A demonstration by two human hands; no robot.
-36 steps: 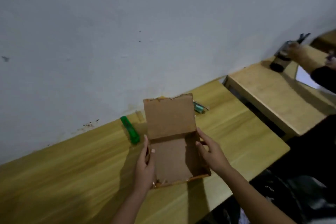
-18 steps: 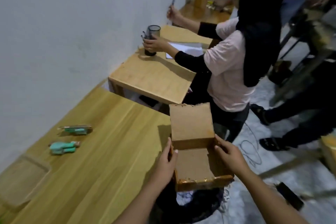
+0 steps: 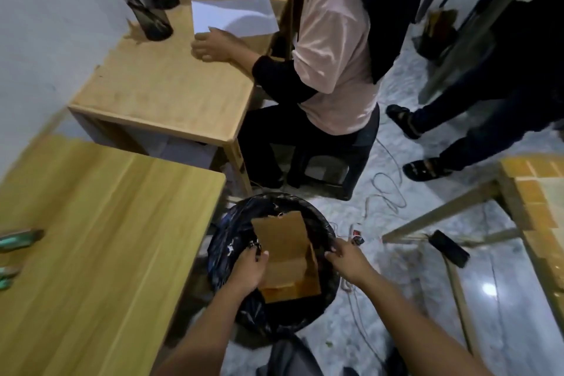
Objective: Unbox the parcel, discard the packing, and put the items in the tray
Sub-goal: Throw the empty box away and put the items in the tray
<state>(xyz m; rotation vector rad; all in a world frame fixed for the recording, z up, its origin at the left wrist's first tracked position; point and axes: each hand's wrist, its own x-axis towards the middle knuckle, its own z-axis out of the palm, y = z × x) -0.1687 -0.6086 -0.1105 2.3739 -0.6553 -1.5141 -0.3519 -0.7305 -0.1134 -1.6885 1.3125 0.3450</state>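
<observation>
Whereas half a second ago you held the open cardboard box (image 3: 285,256) over the edge of the wooden table (image 3: 100,238), it now sits inside the mouth of the black-lined bin (image 3: 328,230) on the floor beside that table, flap pointing away from you. Your left hand (image 3: 247,268) is at the box's left wall, fingers curled down along it; whether they grip it or merely touch it cannot be told. Your right hand (image 3: 348,256) has come off the box and hovers just right of it over the bin's rim, fingers loosely bent and holding nothing. Your view has swung down and right: the two green items (image 3: 18,239) that lay mid-table earlier now show only at the far left edge, blurred, and the tray is out of frame. The neighbouring person in the pink top (image 3: 332,49) sits closer in view at the next desk (image 3: 171,82), one hand resting by a white sheet (image 3: 235,14), two dark mesh pen cups (image 3: 149,17) standing near the wall.
</observation>
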